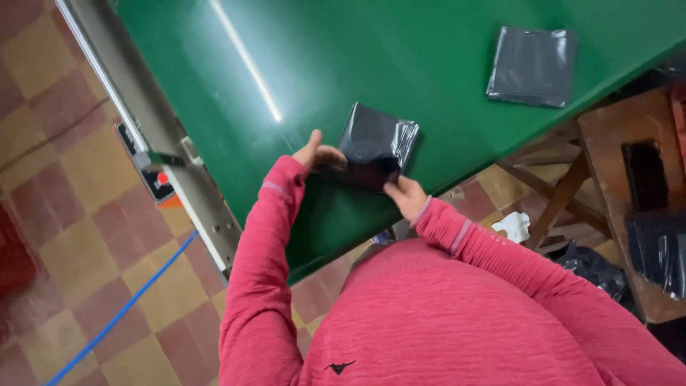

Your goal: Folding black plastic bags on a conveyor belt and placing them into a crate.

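Observation:
A folded black plastic bag (pixel 375 143) lies on the green belt (pixel 321 64) close to its near edge. My left hand (pixel 318 154) grips the bag's left edge, thumb raised. My right hand (pixel 406 194) pinches its lower right corner. Both arms wear pink sleeves. A second flat packet of dark grey plastic (pixel 532 66) rests further along the belt, to the upper right, apart from both hands.
A metal side rail (pixel 143 121) with a red-buttoned control box (pixel 158 180) runs along the belt's left side. A wooden stool (pixel 629 143) holding dark items stands at right. A blue cable (pixel 121 311) crosses the tiled floor. Crumpled white paper (pixel 514 225) lies below the belt.

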